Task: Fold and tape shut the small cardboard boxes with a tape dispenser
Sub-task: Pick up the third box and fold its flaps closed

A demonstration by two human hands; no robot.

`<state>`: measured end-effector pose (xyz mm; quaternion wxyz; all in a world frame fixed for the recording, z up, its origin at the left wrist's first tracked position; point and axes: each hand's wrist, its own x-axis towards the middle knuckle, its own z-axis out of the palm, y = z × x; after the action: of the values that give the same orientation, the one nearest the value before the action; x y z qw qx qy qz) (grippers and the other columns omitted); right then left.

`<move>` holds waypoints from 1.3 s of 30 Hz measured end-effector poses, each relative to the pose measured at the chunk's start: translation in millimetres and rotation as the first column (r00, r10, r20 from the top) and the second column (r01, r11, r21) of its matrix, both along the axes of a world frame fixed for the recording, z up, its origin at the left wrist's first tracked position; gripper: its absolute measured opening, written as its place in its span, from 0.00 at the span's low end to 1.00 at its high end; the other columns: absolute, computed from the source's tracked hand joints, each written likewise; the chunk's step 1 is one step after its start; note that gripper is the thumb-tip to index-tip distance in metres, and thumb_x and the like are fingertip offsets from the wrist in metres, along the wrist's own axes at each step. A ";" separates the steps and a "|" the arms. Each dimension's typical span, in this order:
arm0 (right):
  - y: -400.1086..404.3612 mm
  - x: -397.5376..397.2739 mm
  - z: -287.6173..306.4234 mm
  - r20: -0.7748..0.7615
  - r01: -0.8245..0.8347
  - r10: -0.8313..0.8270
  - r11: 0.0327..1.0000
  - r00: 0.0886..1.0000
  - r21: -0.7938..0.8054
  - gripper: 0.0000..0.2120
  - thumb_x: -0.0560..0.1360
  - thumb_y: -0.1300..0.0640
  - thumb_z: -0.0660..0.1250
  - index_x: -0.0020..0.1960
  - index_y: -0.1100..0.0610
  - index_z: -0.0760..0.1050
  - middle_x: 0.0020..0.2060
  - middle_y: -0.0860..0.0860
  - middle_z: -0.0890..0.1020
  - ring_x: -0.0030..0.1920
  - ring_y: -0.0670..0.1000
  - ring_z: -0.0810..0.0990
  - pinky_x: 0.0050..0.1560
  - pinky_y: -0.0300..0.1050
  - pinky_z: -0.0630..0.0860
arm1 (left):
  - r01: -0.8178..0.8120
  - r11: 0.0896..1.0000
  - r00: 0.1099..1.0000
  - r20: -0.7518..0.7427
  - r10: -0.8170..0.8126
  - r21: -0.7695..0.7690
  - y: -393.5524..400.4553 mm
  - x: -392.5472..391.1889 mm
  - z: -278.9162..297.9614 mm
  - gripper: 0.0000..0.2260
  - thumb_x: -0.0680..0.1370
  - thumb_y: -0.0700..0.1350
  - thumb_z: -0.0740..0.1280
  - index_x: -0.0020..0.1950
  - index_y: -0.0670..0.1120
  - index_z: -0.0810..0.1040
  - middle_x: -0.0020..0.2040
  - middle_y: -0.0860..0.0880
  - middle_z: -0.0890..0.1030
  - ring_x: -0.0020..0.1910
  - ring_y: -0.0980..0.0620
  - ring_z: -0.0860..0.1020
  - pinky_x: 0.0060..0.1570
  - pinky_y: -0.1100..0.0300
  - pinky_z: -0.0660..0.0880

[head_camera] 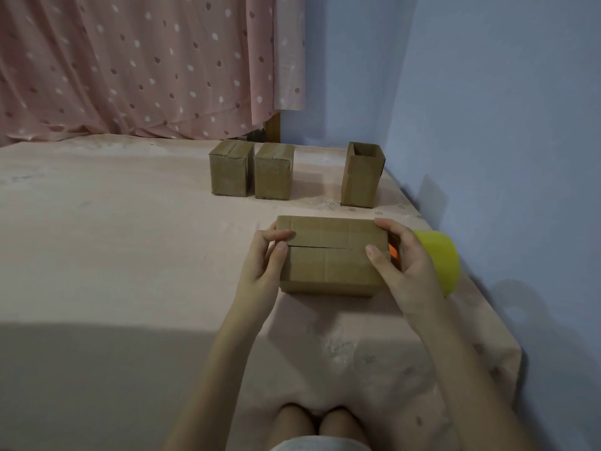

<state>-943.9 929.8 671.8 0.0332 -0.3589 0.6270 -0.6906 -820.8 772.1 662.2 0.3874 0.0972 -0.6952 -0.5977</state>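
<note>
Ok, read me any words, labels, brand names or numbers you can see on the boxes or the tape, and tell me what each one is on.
None can be read: the box held by both hands, the two closed boxes, the open box and the yellow tape roll show no print.

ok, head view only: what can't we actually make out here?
- Tape dispenser: mostly hidden behind the right hand; only yellow roll and an orange bit show.
- Held box: underside and ends hidden; tape on its seam not discernible.
- Open box: inside too dark to see.
- Left hand: fingertips behind the box edge.
</note>
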 end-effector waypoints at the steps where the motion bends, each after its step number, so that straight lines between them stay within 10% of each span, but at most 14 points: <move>1: -0.1 -0.2 0.1 0.005 -0.008 0.008 1.000 1.000 0.002 0.17 0.75 0.64 0.66 0.60 0.47 0.73 0.60 0.49 0.77 0.59 0.42 0.77 0.54 0.33 0.74 | 0.001 1.000 1.000 0.010 -0.001 -0.028 -0.1 0.1 -0.8 0.10 0.83 0.39 0.56 0.53 0.51 0.74 0.58 0.53 0.76 0.52 0.66 0.73 0.49 0.75 0.66; 13: -8.8 -2.7 4.5 -0.038 0.079 -0.076 0.993 0.996 0.082 0.16 0.75 0.55 0.64 0.54 0.34 0.73 0.62 0.48 0.75 0.64 0.47 0.73 0.67 0.50 0.69 | -0.055 0.981 0.994 -0.085 0.072 0.185 3.1 -7.9 0.9 0.07 0.77 0.40 0.67 0.46 0.50 0.83 0.60 0.46 0.80 0.63 0.55 0.76 0.53 0.68 0.74; 17: -16.4 2.2 8.2 -0.047 0.143 -0.140 0.987 0.989 0.073 0.15 0.79 0.63 0.60 0.57 0.44 0.72 0.61 0.47 0.73 0.60 0.42 0.71 0.65 0.35 0.66 | -0.094 0.970 0.989 -0.089 0.117 0.225 1.5 -13.7 7.2 0.07 0.76 0.36 0.68 0.42 0.46 0.83 0.50 0.52 0.83 0.54 0.59 0.79 0.48 0.70 0.74; 20: -21.9 4.1 5.8 -0.153 0.236 -0.212 0.959 0.965 0.158 0.13 0.79 0.57 0.61 0.63 0.48 0.69 0.61 0.44 0.70 0.60 0.39 0.68 0.57 0.21 0.63 | -0.139 0.973 0.985 -0.076 0.155 0.185 -0.6 -17.9 9.3 0.08 0.76 0.35 0.68 0.41 0.46 0.82 0.45 0.52 0.82 0.51 0.62 0.79 0.47 0.70 0.74; 30: -26.0 3.0 7.6 -0.069 0.233 -0.226 0.965 0.972 0.118 0.14 0.77 0.59 0.65 0.60 0.47 0.71 0.57 0.43 0.71 0.57 0.36 0.69 0.57 0.27 0.66 | -0.096 0.994 0.995 -0.033 0.098 0.058 6.1 -14.7 1.0 0.07 0.77 0.37 0.67 0.48 0.49 0.77 0.55 0.53 0.79 0.48 0.66 0.78 0.41 0.73 0.71; 39: -25.7 -8.0 11.9 -0.231 0.311 -0.254 0.915 0.939 0.257 0.15 0.82 0.59 0.53 0.64 0.53 0.73 0.62 0.46 0.73 0.64 0.44 0.70 0.59 0.29 0.63 | -0.063 0.965 0.989 0.116 0.095 -0.255 -16.2 -16.8 -8.3 0.22 0.66 0.62 0.71 0.58 0.59 0.73 0.60 0.58 0.76 0.60 0.65 0.73 0.53 0.65 0.72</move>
<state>-951.9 904.1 683.8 -0.0763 -0.3204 0.7671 -0.5505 -837.6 755.9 653.9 0.3750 0.1130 -0.7839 -0.4819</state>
